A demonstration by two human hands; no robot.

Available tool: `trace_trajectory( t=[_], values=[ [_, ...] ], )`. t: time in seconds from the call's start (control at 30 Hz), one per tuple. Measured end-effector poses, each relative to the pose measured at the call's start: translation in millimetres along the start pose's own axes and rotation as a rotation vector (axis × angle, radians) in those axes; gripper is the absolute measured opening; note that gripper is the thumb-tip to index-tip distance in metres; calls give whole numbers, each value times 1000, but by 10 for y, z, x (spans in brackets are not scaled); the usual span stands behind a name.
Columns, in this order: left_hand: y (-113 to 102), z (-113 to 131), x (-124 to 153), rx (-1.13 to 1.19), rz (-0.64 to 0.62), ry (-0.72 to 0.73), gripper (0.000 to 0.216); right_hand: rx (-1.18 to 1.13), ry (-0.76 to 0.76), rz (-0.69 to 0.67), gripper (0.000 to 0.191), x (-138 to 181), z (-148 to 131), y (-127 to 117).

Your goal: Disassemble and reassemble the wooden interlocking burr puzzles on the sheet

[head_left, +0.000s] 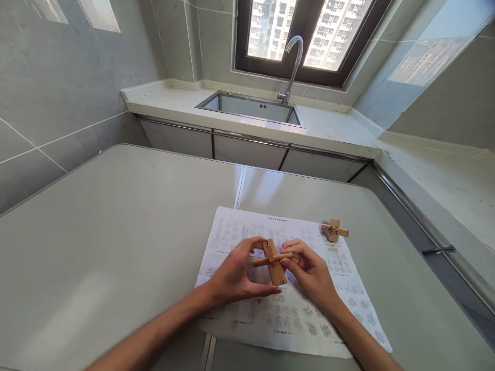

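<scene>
Between my hands, above a printed paper sheet (247,322), is a wooden puzzle piece (276,273): a flat block with marks on it, crossed by a thinner wooden stick (261,262). My left hand (240,270) grips the block at its two ends, thumb at the near end and fingers at the far end. The fingertips of my right hand (309,268) pinch the right end of the stick. A second wooden puzzle piece (334,231), cross-shaped with dark marks, lies at the sheet's upper right edge.
The sheet lies on a pale table (116,232) with a seam down its middle. Behind it a counter (162,100) holds a steel sink (247,108) and a tap (296,64) under a window (309,36). Another counter (444,165) runs along the right.
</scene>
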State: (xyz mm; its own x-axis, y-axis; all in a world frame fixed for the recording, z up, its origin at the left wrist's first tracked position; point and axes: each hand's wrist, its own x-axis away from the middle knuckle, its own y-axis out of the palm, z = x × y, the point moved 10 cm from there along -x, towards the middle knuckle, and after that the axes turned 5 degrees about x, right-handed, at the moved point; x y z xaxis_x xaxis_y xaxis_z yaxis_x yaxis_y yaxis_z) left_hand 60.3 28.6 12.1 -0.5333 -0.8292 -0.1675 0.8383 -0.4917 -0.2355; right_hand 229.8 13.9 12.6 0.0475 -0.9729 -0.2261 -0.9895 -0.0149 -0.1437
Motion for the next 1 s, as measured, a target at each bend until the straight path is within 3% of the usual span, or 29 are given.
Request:
trace_trajectory(
  t=[0.27, 0.47, 0.63, 0.8, 1.0],
  values=[
    [-15, 119, -23, -36, -5, 72, 83, 50, 100, -128, 23, 52, 97, 65],
    [15, 120, -15, -46, -43, 88, 87, 9, 114, -153, 23, 63, 147, 82],
    [-31, 73, 1, -111, 16, 27, 76, 118, 39, 58, 23, -12, 82, -210],
    [-12, 72, 5, -167, 7, 17, 55, 444, -56, 343, 26, -43, -20, -635],
    [41, 93, 7, -185, -25, 69, 38, 779, -148, 471, 34, -48, -50, -840]
  ],
)
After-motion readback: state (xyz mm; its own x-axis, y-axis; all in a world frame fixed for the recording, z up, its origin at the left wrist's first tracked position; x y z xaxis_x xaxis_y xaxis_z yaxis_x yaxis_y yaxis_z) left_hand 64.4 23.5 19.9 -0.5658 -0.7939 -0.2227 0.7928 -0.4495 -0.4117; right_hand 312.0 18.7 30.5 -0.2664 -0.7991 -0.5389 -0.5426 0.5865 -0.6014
